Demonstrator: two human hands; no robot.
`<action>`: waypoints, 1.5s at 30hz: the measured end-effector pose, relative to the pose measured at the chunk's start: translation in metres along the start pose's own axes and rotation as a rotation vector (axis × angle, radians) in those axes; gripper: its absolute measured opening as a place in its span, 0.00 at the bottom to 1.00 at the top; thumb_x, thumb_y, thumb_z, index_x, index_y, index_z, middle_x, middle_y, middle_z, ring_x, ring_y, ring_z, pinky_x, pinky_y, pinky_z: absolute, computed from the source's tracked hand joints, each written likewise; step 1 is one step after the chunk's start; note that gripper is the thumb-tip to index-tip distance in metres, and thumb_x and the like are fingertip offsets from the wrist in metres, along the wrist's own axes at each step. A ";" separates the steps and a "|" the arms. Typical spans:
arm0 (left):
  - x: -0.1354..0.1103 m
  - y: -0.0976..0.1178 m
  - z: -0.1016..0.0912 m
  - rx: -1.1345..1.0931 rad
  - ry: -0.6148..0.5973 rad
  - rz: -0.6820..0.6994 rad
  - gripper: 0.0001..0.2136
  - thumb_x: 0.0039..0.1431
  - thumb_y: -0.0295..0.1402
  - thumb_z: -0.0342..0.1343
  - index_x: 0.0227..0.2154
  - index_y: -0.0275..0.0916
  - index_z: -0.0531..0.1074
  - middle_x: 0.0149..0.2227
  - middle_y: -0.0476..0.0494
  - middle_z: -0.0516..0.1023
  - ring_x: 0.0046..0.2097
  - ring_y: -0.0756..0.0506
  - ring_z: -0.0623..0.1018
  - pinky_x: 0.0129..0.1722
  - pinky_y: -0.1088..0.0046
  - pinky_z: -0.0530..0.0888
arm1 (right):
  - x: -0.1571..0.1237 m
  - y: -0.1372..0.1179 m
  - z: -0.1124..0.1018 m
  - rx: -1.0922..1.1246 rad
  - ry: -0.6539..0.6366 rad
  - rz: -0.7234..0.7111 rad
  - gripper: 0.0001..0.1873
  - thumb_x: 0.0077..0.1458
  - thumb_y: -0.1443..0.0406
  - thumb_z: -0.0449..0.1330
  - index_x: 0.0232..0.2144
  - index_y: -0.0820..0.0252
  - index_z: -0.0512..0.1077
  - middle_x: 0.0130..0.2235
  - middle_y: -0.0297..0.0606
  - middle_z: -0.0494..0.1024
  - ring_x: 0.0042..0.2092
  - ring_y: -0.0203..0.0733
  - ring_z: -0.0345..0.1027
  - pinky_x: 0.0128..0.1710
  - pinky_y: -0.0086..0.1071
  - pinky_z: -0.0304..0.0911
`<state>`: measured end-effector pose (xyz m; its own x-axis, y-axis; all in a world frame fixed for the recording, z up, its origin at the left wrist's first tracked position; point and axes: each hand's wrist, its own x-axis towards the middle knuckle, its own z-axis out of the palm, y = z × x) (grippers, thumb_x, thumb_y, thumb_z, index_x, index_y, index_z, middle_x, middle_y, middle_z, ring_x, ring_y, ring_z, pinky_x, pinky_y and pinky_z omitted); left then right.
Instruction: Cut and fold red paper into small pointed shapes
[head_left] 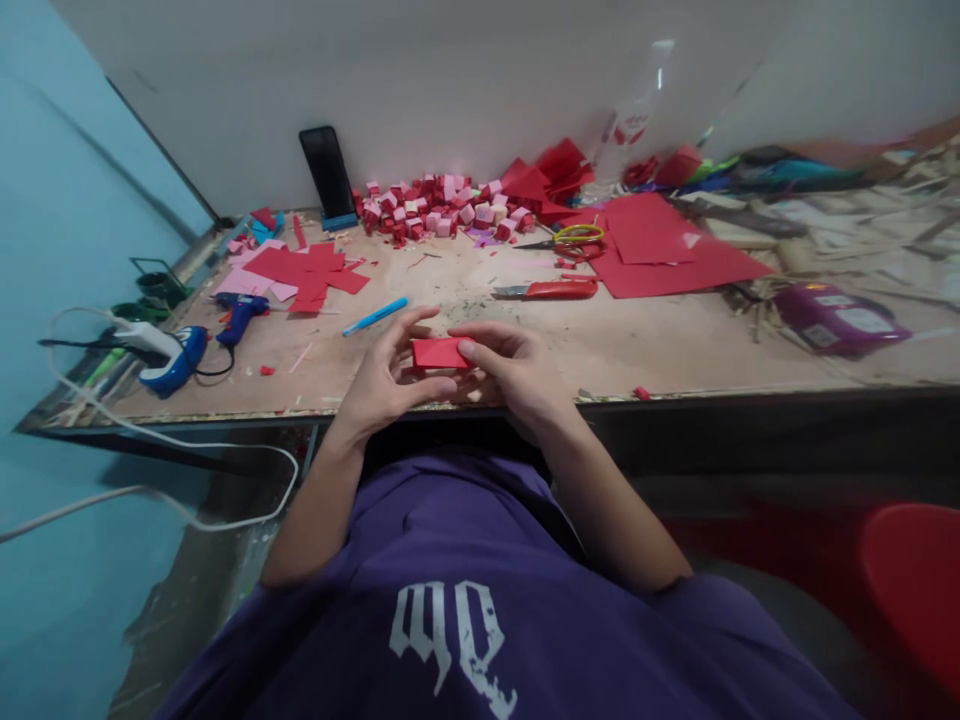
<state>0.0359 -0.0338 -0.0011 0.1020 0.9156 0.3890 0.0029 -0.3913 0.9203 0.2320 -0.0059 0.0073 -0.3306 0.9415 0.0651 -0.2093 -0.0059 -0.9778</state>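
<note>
A small folded piece of red paper (439,353) is held above the front edge of the table. My right hand (521,368) pinches its right end, thumb on top and the other fingers behind. Around the left end curves my left hand (381,385), fingers and thumb apart; whether a fingertip touches the paper I cannot tell. Just beyond the hands lie a blue pen (375,316) and a red-handled utility knife (551,290). Scissors (574,240) with yellow and red handles rest farther back.
Pink and red paper cubes (442,208) are heaped near the wall beside a propped phone (328,175). Cut paper strips (307,272), a blue glue gun (244,312) and a power strip (176,360) lie left. Red sheets (667,250) and a purple tape dispenser (840,318) occupy the right.
</note>
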 end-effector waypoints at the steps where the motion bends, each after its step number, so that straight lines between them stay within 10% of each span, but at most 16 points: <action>1: 0.000 0.000 0.000 -0.010 0.022 -0.012 0.29 0.50 0.44 0.76 0.54 0.45 0.76 0.45 0.44 0.80 0.44 0.44 0.83 0.43 0.70 0.82 | 0.000 0.000 0.000 -0.003 0.007 -0.009 0.18 0.53 0.56 0.74 0.45 0.57 0.84 0.37 0.38 0.86 0.30 0.37 0.76 0.30 0.30 0.72; 7: 0.001 -0.001 0.003 0.006 0.092 -0.160 0.18 0.62 0.51 0.66 0.37 0.39 0.77 0.26 0.49 0.77 0.24 0.50 0.76 0.24 0.76 0.74 | 0.002 0.000 0.000 -0.022 0.007 -0.058 0.17 0.53 0.56 0.74 0.43 0.57 0.82 0.38 0.37 0.85 0.32 0.37 0.78 0.32 0.29 0.72; 19: 0.001 -0.001 0.007 0.042 0.170 -0.131 0.20 0.63 0.53 0.64 0.31 0.40 0.75 0.19 0.53 0.71 0.17 0.53 0.68 0.16 0.79 0.63 | 0.000 0.001 0.004 -0.064 0.082 -0.051 0.17 0.51 0.53 0.75 0.36 0.59 0.82 0.30 0.36 0.83 0.27 0.37 0.75 0.24 0.27 0.69; 45: -0.003 0.003 0.006 0.235 0.016 -0.080 0.14 0.68 0.44 0.60 0.32 0.38 0.79 0.26 0.50 0.76 0.27 0.50 0.74 0.27 0.76 0.69 | -0.003 -0.002 0.004 -0.320 0.014 -0.084 0.17 0.55 0.51 0.71 0.31 0.59 0.85 0.26 0.36 0.78 0.27 0.37 0.66 0.24 0.30 0.58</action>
<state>0.0417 -0.0384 -0.0002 0.0767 0.9453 0.3171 0.2416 -0.3262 0.9139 0.2297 -0.0105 0.0097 -0.3111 0.9388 0.1480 0.0649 0.1764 -0.9822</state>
